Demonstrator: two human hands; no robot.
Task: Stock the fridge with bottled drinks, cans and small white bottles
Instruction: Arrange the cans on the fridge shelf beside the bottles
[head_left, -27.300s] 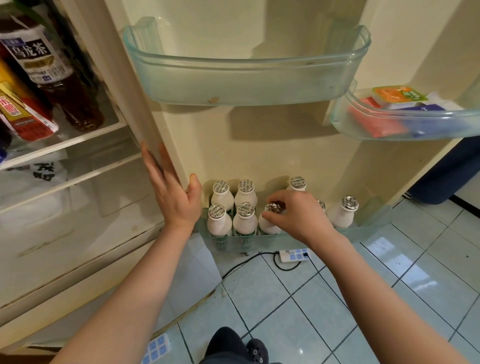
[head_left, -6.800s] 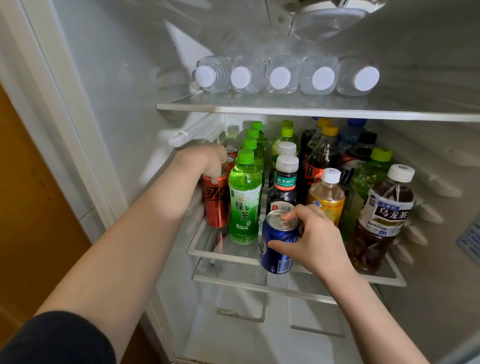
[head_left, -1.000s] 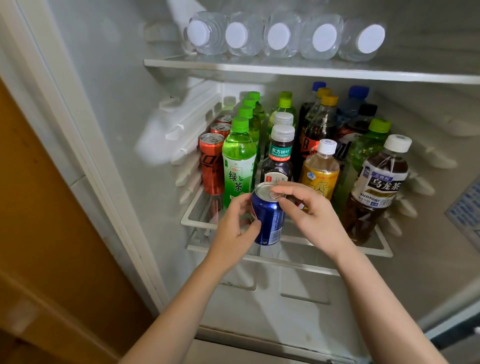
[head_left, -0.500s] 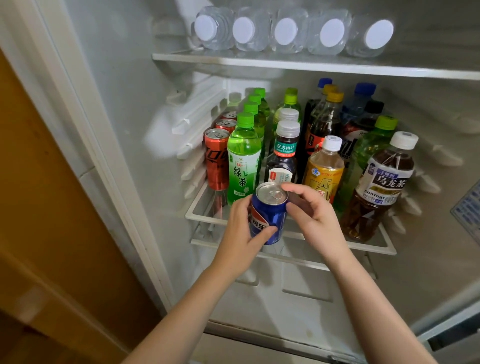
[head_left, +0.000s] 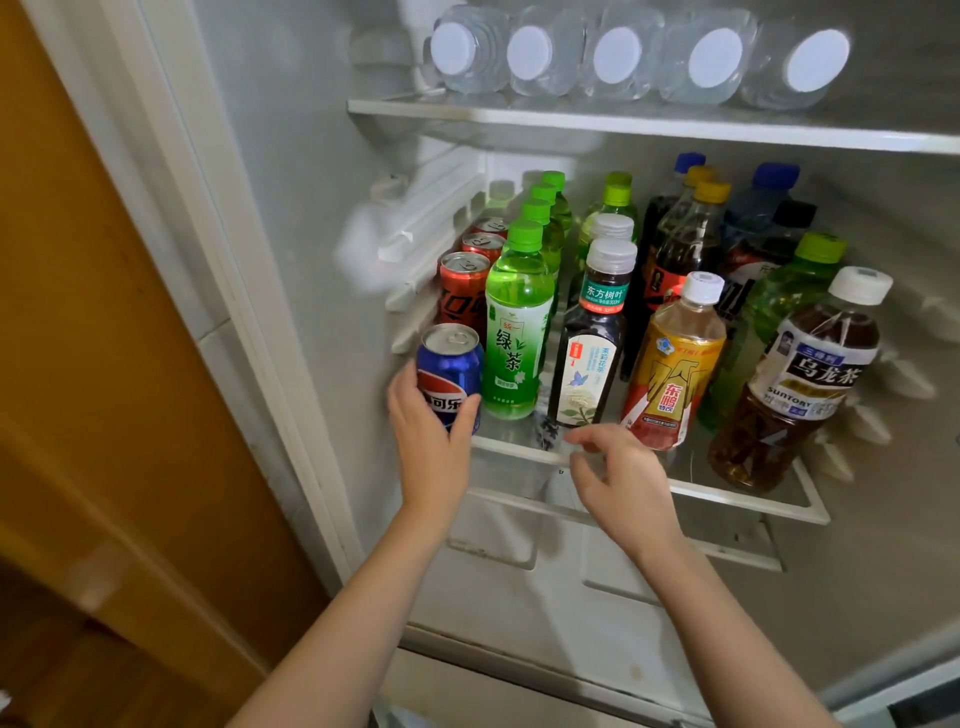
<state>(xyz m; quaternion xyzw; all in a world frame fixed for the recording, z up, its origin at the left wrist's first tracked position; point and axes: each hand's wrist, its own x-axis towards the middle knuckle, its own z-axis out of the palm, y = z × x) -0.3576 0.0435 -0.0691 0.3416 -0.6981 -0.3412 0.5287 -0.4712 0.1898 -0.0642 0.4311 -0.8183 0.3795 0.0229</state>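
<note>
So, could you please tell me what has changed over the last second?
The blue can moved left, from mid-shelf front to ahead of the red cans. The right hand let go; the left hand still grips it. The bottles stayed put.

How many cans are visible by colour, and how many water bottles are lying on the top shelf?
blue can: 1, gripped by the left hand
red cans: 3, in a row behind it
water bottles: 5, lying caps outward
Total: 9 visible
</note>
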